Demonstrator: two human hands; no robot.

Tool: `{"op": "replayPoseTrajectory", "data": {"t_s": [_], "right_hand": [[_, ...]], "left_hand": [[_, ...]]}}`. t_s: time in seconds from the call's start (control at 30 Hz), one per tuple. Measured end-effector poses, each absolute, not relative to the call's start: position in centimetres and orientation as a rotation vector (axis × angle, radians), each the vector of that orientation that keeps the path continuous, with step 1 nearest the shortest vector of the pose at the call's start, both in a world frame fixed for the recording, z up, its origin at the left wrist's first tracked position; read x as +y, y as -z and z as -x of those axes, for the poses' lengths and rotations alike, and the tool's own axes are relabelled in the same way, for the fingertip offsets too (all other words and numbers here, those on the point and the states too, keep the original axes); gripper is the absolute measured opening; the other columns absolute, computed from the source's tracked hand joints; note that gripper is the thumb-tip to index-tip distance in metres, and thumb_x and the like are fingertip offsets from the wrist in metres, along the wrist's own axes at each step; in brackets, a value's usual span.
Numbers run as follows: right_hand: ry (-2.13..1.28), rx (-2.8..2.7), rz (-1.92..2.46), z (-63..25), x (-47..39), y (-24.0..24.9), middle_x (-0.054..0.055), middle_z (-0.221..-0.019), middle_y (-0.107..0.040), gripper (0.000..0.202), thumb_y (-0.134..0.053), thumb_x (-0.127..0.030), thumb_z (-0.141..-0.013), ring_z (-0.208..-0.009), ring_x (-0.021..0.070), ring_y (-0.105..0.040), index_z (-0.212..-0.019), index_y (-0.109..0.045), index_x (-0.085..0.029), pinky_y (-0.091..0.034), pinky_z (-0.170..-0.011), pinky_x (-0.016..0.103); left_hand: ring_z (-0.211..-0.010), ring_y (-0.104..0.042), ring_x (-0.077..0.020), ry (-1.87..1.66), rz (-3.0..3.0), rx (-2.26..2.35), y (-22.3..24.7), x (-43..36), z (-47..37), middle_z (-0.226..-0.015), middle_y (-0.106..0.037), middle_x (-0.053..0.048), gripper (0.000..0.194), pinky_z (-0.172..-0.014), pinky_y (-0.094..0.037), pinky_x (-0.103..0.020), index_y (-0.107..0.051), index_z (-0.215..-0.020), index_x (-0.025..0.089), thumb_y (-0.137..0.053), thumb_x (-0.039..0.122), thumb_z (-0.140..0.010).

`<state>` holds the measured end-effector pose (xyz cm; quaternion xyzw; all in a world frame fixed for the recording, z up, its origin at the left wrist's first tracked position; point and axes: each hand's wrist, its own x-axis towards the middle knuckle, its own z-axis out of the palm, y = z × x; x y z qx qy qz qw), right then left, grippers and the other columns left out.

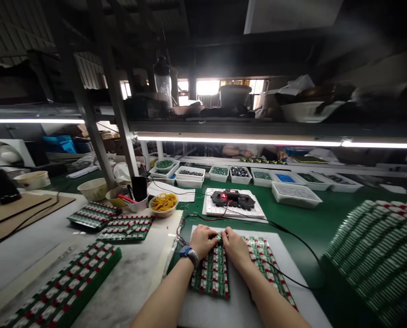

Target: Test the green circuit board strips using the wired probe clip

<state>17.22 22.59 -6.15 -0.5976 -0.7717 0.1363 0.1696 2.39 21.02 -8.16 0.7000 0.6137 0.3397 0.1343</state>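
Pinching at the far end of the populated circuit-board panel [214, 274], the fingers of my left hand [202, 241] and right hand [236, 247] are curled close together (I cannot tell whether a separate small piece sits between them). The panel lies along the left edge of the white mat [237, 314], on the green tabletop [301, 228]. A second panel [262, 250] lies under my right forearm, toward the mat's right edge. Beyond the mat's far edge, a black device [233, 199] with a red light rests on a white tray [208, 208].

Shiny metal watchband [193, 256], smooth plastic trays [296, 201].
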Motion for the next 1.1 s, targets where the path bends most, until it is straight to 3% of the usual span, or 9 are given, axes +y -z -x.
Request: {"op": "replayPoseTrajectory", "data": {"t_s": [0.73, 1.1], "right_hand": [[-0.365, -2.163, 1.679, -17.2, 22.4, 6.2, 0.006, -0.087, -0.071, 0.020, -0.043, -0.027, -0.099, -0.079, 0.0203, -0.067, -0.090, -0.059, -0.020, -0.029, -0.057, 0.025], [-0.632, -2.121, 1.605, -17.7, 23.5, 6.4, 0.007, -0.086, -0.071, 0.017, -0.048, -0.023, -0.096, -0.082, 0.0193, -0.064, -0.087, -0.061, -0.017, -0.034, -0.064, 0.022]], "left_hand": [[-0.092, -0.053, -0.0223, -0.941, -2.041, 1.780, 7.9, 21.0, -2.2, -0.083, -0.067, -0.003, 0.017, -0.085, -0.042, -0.031, -0.076, -0.090, 0.024, -0.066, 0.027, -0.076], [-0.093, -0.054, -0.0235, -0.905, -2.023, 1.771, 7.2, 20.6, -2.3, -0.084, -0.067, -0.004, 0.019, -0.086, -0.043, -0.032, -0.075, -0.092, 0.025, -0.064, 0.028, -0.077]]}}
